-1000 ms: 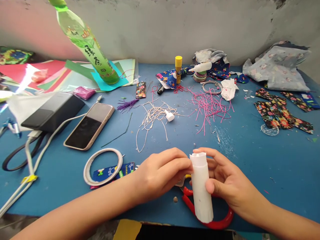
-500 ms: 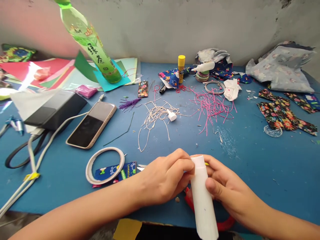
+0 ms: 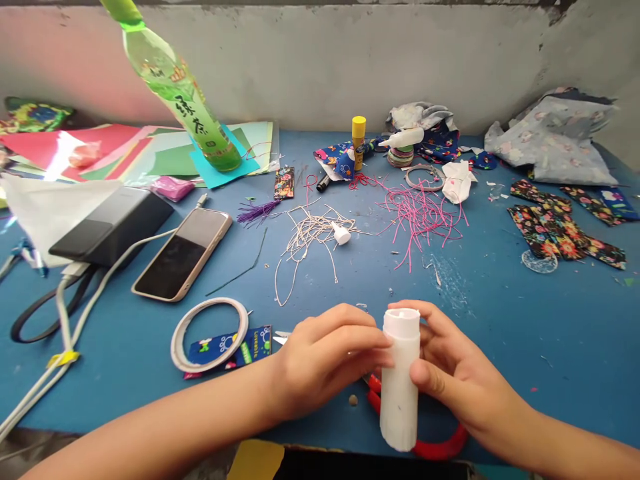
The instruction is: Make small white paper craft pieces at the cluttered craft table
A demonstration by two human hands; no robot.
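A white tube (image 3: 400,393), with a narrower collar at its top end, stands nearly upright between my hands at the table's front. My right hand (image 3: 450,373) is closed around its right side, thumb across the front and fingers behind. On the left, the fingers of my left hand (image 3: 335,357) are bent together and press against the tube just below the collar. Behind and beneath the tube lie red-handled scissors (image 3: 443,445), partly hidden by it and by my hands; what seem to be their blade tips (image 3: 281,338) show left of my left hand.
A roll of tape (image 3: 180,340) lies on patterned fabric at left, near a phone (image 3: 183,257), a power bank (image 3: 110,227) and cables. Cream cords (image 3: 315,233), pink cords (image 3: 425,217), a glue stick (image 3: 359,143) and fabric scraps (image 3: 560,223) lie farther back. A tall green bottle (image 3: 195,110) stands back left.
The white tube has tipped more upright, its bottom swinging up and slightly left, so its top end now faces more toward view. Both hands stay on it.
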